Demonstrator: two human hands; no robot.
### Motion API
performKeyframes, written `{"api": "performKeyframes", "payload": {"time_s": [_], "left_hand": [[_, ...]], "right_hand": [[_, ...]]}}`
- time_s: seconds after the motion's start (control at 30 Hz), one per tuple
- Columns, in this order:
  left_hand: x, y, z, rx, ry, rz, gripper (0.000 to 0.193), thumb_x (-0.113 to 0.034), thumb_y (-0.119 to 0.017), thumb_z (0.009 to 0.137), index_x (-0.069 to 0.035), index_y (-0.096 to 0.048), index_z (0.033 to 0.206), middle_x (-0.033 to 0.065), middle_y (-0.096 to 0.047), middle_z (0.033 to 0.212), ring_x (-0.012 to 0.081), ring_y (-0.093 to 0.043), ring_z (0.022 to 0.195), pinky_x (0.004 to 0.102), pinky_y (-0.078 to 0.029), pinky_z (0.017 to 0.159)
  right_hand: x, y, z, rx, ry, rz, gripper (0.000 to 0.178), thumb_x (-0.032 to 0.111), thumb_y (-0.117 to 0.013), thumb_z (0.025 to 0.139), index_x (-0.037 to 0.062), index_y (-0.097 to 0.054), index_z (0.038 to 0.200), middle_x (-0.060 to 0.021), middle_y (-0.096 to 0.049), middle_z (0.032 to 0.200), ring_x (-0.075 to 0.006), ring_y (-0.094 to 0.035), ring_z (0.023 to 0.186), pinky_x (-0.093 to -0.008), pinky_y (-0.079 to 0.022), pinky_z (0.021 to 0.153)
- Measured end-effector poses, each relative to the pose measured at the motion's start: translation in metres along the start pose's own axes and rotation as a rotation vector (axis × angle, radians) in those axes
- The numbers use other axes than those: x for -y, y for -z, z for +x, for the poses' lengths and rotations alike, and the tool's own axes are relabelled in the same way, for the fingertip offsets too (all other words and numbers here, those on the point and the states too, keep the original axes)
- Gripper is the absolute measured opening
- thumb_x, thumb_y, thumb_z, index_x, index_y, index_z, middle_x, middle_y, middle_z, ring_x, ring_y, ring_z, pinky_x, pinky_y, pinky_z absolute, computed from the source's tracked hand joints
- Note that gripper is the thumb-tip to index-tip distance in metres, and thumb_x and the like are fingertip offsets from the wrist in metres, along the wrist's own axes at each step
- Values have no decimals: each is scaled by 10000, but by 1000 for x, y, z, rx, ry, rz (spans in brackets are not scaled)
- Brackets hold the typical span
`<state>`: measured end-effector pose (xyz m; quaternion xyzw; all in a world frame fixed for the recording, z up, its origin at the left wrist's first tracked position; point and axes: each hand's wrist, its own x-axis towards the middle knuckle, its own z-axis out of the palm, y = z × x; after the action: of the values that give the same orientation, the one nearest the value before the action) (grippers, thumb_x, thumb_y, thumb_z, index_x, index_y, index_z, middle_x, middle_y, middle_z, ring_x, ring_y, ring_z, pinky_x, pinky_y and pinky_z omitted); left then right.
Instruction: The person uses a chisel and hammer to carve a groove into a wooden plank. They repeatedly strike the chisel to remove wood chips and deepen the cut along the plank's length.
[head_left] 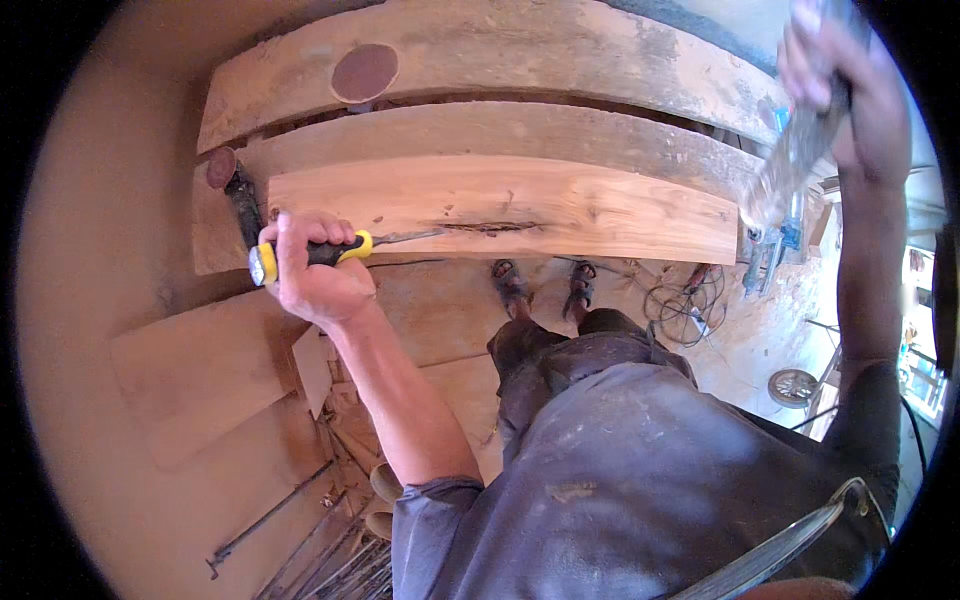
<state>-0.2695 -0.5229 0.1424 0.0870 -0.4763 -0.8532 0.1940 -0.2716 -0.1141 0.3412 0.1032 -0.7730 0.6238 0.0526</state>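
My left hand point(325, 275) is closed around the yellow and black handle of a chisel point(358, 245). The chisel lies at a low slant, its blade pointing right, with the tip at the left end of a dark, ragged crack point(495, 227) in a pale wooden board point(630, 215). High at the right, my right hand point(845, 75) is raised and wrapped round a long greyish-brown tool point(790, 165). Motion smears that tool, so its exact kind is unclear; its thick end hangs down toward the board's right end.
Beneath the board are thick planks point(480, 70) of a bench. A round reddish sanding disc point(365, 73) lies on the far plank, and an angle grinder point(240, 200) sits left of the board. Blue tools point(790, 235) stand at the right end. Coiled cable point(690, 305) is on the floor.
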Motion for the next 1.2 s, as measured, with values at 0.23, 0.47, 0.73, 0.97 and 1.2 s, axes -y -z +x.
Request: {"api": "performKeyframes", "payload": {"time_s": [0.23,0.47,0.73,0.97,1.2], "left_hand": [[33,8,14,388,88,-6,253,-216,-644,977,-12,-607,1124,148,-623,892,245,-589,787,398,-485,763],[49,17,24,333,132,-128,99,-114,-613,951,-41,-618,1019,99,-567,726,203,-520,609,357,-473,588],[38,-1,16,536,64,83,107,-65,-576,880,-29,-555,782,101,-527,611,200,-503,548,350,-465,534],[35,-30,23,827,273,149,94,-10,-593,797,-7,-542,718,98,-536,602,193,-486,536,338,-445,530],[40,-40,6,835,229,273,139,33,-646,800,-8,-539,721,66,-552,621,131,-514,554,278,-415,527]], "right_hand": [[-47,-34,-133,-51,-422,-736,387,208,-794,817,20,-619,1106,-62,-665,883,-170,-652,802,-340,-546,732],[-101,-76,-269,65,-799,-377,381,159,-784,762,-39,-604,1033,-127,-640,845,-203,-603,793,-379,-503,735],[-117,-75,-330,-74,-996,-287,439,149,-773,745,-49,-612,1103,-104,-644,881,-193,-605,818,-369,-507,753],[-101,-91,-322,-218,-1153,37,304,115,-733,795,-16,-602,1037,-36,-617,817,-182,-585,730,-349,-500,683],[-77,-150,-323,-319,-955,-208,391,115,-718,801,-43,-609,1141,-91,-656,885,-155,-595,800,-347,-513,733]]}}
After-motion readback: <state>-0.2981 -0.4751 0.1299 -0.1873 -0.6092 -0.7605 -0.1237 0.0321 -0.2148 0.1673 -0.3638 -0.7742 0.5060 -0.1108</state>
